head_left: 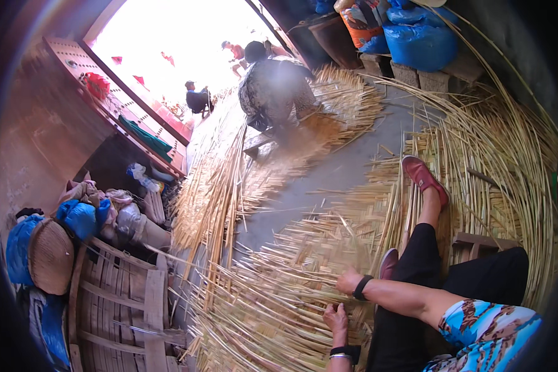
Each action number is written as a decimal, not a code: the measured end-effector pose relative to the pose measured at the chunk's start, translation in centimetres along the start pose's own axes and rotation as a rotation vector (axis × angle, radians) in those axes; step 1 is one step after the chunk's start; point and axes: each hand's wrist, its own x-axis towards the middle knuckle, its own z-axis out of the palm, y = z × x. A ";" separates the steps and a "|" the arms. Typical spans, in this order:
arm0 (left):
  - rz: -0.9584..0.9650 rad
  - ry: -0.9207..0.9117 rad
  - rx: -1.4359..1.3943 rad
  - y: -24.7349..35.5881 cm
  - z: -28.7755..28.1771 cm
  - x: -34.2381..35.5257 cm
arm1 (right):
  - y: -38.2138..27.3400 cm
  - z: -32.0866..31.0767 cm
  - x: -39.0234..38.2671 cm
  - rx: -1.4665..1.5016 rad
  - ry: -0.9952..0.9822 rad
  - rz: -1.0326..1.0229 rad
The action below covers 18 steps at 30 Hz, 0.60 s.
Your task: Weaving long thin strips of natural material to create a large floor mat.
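A half-woven mat of split reed strips [291, 266] spreads over the floor in front of me, its loose strip ends sticking out along the edges. My right hand [348, 282], with a black band at the wrist, is closed at a reed strip over the mat's near part; the strip's upper stretch is smeared by motion. Just below it, my left hand [336, 318] pinches a strip at the weave, thumb and fingers together. A black band and a bracelet are on that wrist. My legs in black trousers [418, 263] and red shoes [423, 178] rest on the mat.
Another person [279, 87] bends over a second woven mat [235, 161] near the bright doorway. Long loose reeds [496, 149] lie at the right. A wooden slatted frame [115, 297] and stuffed sacks [77, 217] stand left. Blue-wrapped tubs [421, 43] rest on blocks at the back right.
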 end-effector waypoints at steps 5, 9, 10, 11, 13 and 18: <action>-0.187 -0.111 -0.404 -1.0 -0.8 -1.5 | -0.8 1.5 0.4 0.068 -0.048 -0.026; -0.043 -0.121 -0.283 1.2 -1.3 -2.7 | -0.5 4.2 0.3 0.148 0.055 0.013; -0.051 -0.171 -0.172 1.7 0.6 -0.9 | 2.6 8.2 2.8 0.208 0.200 0.160; 0.091 -0.240 -0.135 7.7 4.1 0.8 | 10.8 12.6 1.8 0.289 0.397 0.411; 0.066 -0.084 -0.098 3.8 0.7 -0.1 | 4.6 6.2 2.5 0.085 0.369 0.068; 0.038 0.197 -0.110 5.0 -4.9 -1.6 | 1.5 -2.1 0.2 0.052 0.033 -0.020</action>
